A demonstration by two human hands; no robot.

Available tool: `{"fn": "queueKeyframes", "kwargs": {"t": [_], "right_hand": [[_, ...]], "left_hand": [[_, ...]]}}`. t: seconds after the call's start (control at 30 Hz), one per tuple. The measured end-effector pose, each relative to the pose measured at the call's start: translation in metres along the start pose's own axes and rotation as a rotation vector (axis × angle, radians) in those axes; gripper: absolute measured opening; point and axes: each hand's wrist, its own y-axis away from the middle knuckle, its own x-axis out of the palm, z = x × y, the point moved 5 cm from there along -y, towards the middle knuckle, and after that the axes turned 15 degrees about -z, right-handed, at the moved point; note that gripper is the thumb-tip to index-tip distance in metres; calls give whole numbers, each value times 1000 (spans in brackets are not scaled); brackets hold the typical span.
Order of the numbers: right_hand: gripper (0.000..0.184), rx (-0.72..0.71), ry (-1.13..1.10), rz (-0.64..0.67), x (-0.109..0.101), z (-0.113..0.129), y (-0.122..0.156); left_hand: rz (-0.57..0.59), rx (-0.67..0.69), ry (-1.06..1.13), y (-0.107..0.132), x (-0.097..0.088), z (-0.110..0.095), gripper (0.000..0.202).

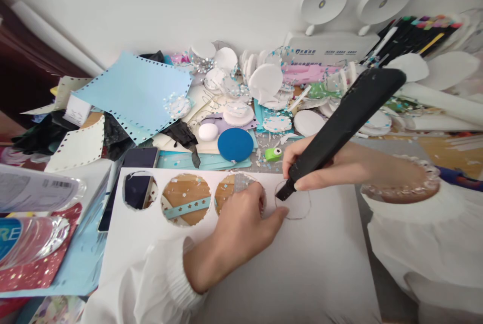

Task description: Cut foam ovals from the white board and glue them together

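My right hand is closed around a black utility knife, held slanted. Its narrow end sits over a circle drawn on the white board; the blade itself cannot be made out. My left hand lies on the board just left of that circle. Its fingers curl over the edge of a round cut-out hole, and its thumb reaches toward the drawn line. Two more round holes are in the board further left, with a blue strip with punched stars showing through one.
Behind the board are a blue round lid, a green craft punch, and many white discs. A phone lies partly under the board's left corner. Blue paper and a clear bottle are at left.
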Motion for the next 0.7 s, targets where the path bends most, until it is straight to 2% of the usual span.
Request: {"fn": "queueKeyframes", "kwargs": {"t": [0.17,0.37,0.57,0.7], "right_hand": [[12,-24,-10,24,2,-1,0],[19,-110,120,86,9,-1,-5],[26,-27,-11,27,15,-7,-6],[24,-113,-29,-77,16,-11,7]], "left_hand": [[5,0,2,-1,1,0,37],[10,-6,-6,-1,1,1,36],[8,-24,-23,-1,1,1,35],[1,-27,-36,-2,2,3,35]]}}
